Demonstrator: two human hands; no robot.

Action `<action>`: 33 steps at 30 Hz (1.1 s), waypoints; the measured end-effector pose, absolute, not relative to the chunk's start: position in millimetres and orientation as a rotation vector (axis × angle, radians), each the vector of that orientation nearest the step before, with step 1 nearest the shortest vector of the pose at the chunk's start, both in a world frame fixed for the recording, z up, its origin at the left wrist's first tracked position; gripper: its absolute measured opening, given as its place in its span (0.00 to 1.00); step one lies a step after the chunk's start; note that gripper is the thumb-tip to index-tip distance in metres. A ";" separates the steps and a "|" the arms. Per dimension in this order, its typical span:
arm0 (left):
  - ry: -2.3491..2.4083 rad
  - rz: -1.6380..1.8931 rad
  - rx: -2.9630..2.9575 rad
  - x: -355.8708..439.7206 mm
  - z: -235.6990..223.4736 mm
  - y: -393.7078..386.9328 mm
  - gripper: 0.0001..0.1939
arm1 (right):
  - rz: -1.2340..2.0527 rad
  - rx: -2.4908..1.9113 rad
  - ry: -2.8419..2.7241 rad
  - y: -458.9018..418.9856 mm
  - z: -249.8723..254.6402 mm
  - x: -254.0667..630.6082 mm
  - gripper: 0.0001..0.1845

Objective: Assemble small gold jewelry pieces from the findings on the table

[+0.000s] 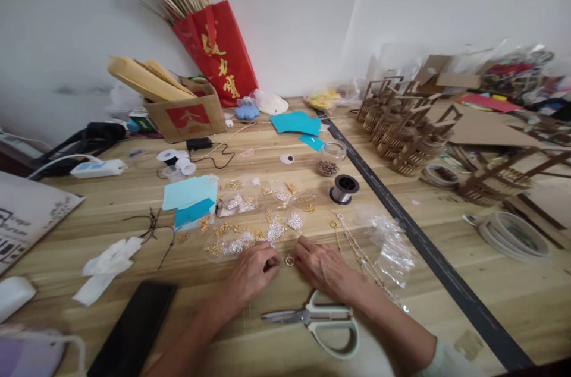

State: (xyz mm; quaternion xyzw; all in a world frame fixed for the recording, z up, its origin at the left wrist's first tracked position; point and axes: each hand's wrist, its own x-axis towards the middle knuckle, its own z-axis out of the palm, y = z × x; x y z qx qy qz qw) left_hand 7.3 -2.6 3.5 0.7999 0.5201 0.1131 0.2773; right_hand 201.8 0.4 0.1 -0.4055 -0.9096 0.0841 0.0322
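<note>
My left hand (pixel 252 273) and my right hand (pixel 322 267) rest on the wooden table (pixel 111 210), fingertips almost meeting. Between them lies a small gold ring (pixel 289 260). The left fingers are curled and pinched beside the ring; what they hold is too small to make out. The right fingers are pressed together at the ring's other side. Just beyond the hands lie small clear bags of gold and silver findings (pixel 250 234). A gold chain (pixel 352 243) runs along the table by my right hand. White-handled scissors (pixel 319 320) lie under my right forearm.
Spool of wire (pixel 344 188), bead jar (pixel 331 158), blue paper sheets (pixel 190 198), crumpled clear plastic (pixel 392 240), white tissue (pixel 107 267), a dark phone (pixel 134 329). Cardboard box (pixel 185 112) and red bag (pixel 218 53) at the back. Wooden lattice pieces (pixel 401 127) and tape rolls (pixel 513 234) on the right.
</note>
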 end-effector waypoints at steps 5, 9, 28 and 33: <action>1.380 0.310 2.174 8.9 1.3 -2.4 0.08 | 0.288 -1.251 -2.801 1.3 -1.5 202.0 0.05; 1.368 0.304 2.198 8.9 -1.6 -2.6 0.09 | 0.298 -1.251 -2.802 1.3 -0.4 201.9 0.06; 1.344 0.428 2.194 9.9 -2.7 -2.6 0.07 | 0.333 -1.278 -2.801 2.5 6.0 201.9 0.09; 1.331 0.435 2.135 8.9 1.5 -0.9 0.07 | 0.380 -1.280 -2.777 1.9 11.7 201.4 0.08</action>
